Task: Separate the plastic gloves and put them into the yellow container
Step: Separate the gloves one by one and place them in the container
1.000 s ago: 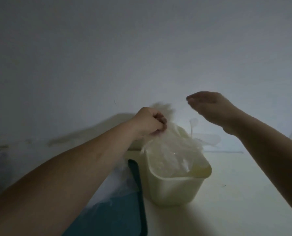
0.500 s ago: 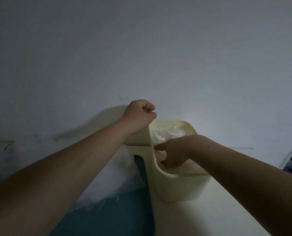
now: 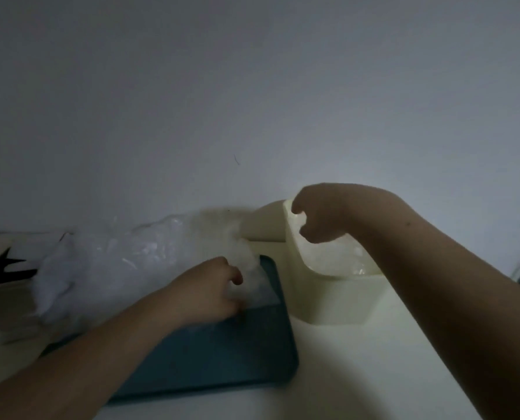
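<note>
The left hand (image 3: 210,289) grips the gloves (image 3: 125,262) heaped on the tray (image 3: 237,359), at nine o'clock from the container (image 3: 337,301). The right hand (image 3: 319,213) hangs loosely curled over the container's mouth, with more plastic inside.

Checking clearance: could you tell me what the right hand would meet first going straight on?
Likely the plastic gloves in the yellow container; the right hand points down into it, though depth is unclear.

A dark teal tray (image 3: 222,353) with rounded corners lies flat on the pale worktop (image 3: 358,374). A plain grey wall (image 3: 252,86) rises behind. A black jagged shape (image 3: 1,268), too dim to identify, shows at the far left.
</note>
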Tool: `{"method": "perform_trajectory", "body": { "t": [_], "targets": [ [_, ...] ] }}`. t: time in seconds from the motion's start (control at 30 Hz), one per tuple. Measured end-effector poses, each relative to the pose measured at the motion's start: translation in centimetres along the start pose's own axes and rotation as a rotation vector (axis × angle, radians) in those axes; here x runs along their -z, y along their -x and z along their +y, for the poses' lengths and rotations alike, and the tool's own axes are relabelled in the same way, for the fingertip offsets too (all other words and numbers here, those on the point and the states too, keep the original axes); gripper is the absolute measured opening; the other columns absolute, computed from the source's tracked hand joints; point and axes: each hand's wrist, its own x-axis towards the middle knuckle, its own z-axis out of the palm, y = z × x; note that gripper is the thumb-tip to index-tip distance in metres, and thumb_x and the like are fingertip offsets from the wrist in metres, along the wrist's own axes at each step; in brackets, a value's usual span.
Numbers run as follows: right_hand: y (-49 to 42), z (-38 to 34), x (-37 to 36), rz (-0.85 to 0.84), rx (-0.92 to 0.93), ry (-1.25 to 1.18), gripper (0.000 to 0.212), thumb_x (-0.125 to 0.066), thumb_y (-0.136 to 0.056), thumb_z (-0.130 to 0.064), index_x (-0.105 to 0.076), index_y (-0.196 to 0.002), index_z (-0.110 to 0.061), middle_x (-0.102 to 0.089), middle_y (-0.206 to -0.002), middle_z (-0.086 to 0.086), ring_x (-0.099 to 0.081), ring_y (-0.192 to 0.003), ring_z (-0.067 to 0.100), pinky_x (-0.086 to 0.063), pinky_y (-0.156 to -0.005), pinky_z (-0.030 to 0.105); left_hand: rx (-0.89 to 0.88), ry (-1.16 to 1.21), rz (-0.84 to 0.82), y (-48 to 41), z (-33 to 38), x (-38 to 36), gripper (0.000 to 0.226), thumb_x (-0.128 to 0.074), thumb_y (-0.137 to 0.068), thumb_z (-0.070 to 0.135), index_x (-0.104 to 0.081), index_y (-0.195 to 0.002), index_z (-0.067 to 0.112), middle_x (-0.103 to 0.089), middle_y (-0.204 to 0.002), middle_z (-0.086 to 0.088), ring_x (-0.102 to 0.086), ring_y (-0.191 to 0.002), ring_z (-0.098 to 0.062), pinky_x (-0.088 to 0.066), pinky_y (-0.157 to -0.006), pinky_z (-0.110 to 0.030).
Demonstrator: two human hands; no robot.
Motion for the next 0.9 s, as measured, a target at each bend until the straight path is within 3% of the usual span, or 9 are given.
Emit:
{"method": "perform_trajectory", "body": {
  "t": [0.1, 0.2, 0.33, 0.43, 0.53, 0.63, 0.7, 0.77, 0.9],
  "targets": [
    [0.5, -3.1, -0.4, 0.158, 0.101, -0.168, 0.041, -0.057, -0.097, -0.015, -0.062, -0.137, -0.02, -0.061, -0.14, 0.0, -0.059, -0.125, 0.023, -0.05, -0.107, 0.039, 0.026, 0.032, 0.038, 0.7, -0.8, -1.8, 0.036, -0.062, -0.093, 0.043, -0.066, -0.125, 0.027, -0.045, -0.104, 0.01, -0.059, -0.093, -0.016, -0.045, -0.078, -0.027],
    [0.7, -5.9, -2.0, 0.155, 0.206, -0.394, 0.042, -0.056, -0.099, -0.008, -0.064, -0.137, -0.024, -0.062, -0.142, -0.006, -0.058, -0.129, 0.015, -0.045, -0.111, 0.031, 0.052, 0.151, 0.082, 1.5, -1.6, -2.1, 0.035, -0.065, -0.097, 0.037, -0.065, -0.131, 0.029, -0.055, -0.102, 0.01, -0.057, -0.087, -0.007, -0.046, -0.078, -0.024],
    [-0.9, -7.5, -5.7, 0.127, 0.227, -0.575, 0.038, -0.055, -0.101, -0.009, -0.069, -0.132, -0.026, -0.064, -0.139, -0.006, -0.059, -0.129, 0.012, -0.045, -0.113, 0.03, 0.071, 0.291, 0.127, 1.8, -2.7, -1.4, 0.02, -0.069, -0.089, 0.022, -0.078, -0.106, 0.026, -0.069, -0.092, 0.011, -0.067, -0.084, -0.006, -0.055, -0.078, -0.021],
    [-3.0, -8.0, -7.6, 0.18, 0.2, -0.671, 0.041, -0.06, -0.1, -0.02, -0.062, -0.139, -0.034, -0.06, -0.144, -0.012, -0.053, -0.134, 0.011, -0.043, -0.115, 0.035, 0.09, 0.459, 0.206, 1.9, -3.9, -0.2, 0.007, -0.071, -0.093, 0.029, -0.078, -0.092, 0.032, -0.073, -0.083, 0.014, -0.068, -0.078, 0.0, -0.051, -0.073, -0.017],
    [-3.7, -7.6, -8.5, 0.18, 0.243, -0.863, 0.058, -0.076, -0.09, -0.041, -0.055, -0.144, -0.037, -0.058, -0.144, -0.017, -0.053, -0.131, 0.004, -0.045, -0.114, 0.036, 0.111, 0.658, 0.25, 2.2, -4.3, 1.2, 0.018, -0.066, -0.099, 0.034, -0.077, -0.084, 0.034, -0.074, -0.077, 0.014, -0.068, -0.072, 0.0, -0.049, -0.066, -0.015],
    [-4.5, -7.4, -9.0, 0.149, 0.264, -0.914, 0.074, -0.088, -0.073, -0.053, -0.059, -0.139, -0.037, -0.066, -0.128, -0.019, -0.061, -0.116, -0.004, -0.048, -0.103, 0.027, 0.119, 0.811, 0.263, 2.4, -4.4, 2.7, 0.022, -0.069, -0.098, 0.028, -0.079, -0.079, 0.033, -0.072, -0.073, 0.008, -0.063, -0.067, -0.001, -0.05, -0.064, -0.017],
    [-5.1, -7.6, -9.3, 0.234, 0.263, -0.901, 0.051, -0.089, -0.073, -0.052, -0.071, -0.117, -0.033, -0.073, -0.099, -0.016, -0.067, -0.091, -0.004, -0.055, -0.083, 0.022, 0.123, 0.929, 0.293, 2.6, -4.5, 3.7, 0.016, -0.071, -0.096, 0.032, -0.081, -0.087, 0.023, -0.075, -0.087, -0.007, -0.063, -0.075, -0.007, -0.051, -0.069, -0.021],
    [-5.3, -8.2, -9.2, 0.327, 0.259, -0.983, 0.026, -0.083, -0.082, -0.046, -0.075, -0.088, -0.022, -0.068, -0.071, -0.008, -0.062, -0.065, 0.002, -0.05, -0.063, 0.025, 0.108, 1.116, 0.307, 2.8, -4.6, 4.5, 0.023, -0.07, -0.096, 0.037, -0.08, -0.09, 0.017, -0.076, -0.091, -0.008, -0.065, -0.083, -0.011, -0.053, -0.073, -0.023],
    [-5.1, -8.2, -9.1, 0.443, 0.211, -1.157, 0.031, -0.075, -0.093, -0.034, -0.07, -0.075, -0.009, -0.067, -0.064, 0.01, -0.06, -0.056, 0.015, -0.048, -0.058, 0.031, 0.069, 1.469, 0.201, 3.1, -5.6, 5.2, 0.056, -0.055, -0.088, 0.066, -0.081, -0.1, 0.018, -0.078, -0.111, -0.014, -0.074, -0.103, -0.032, -0.056, -0.092, -0.046]
  ]
}}
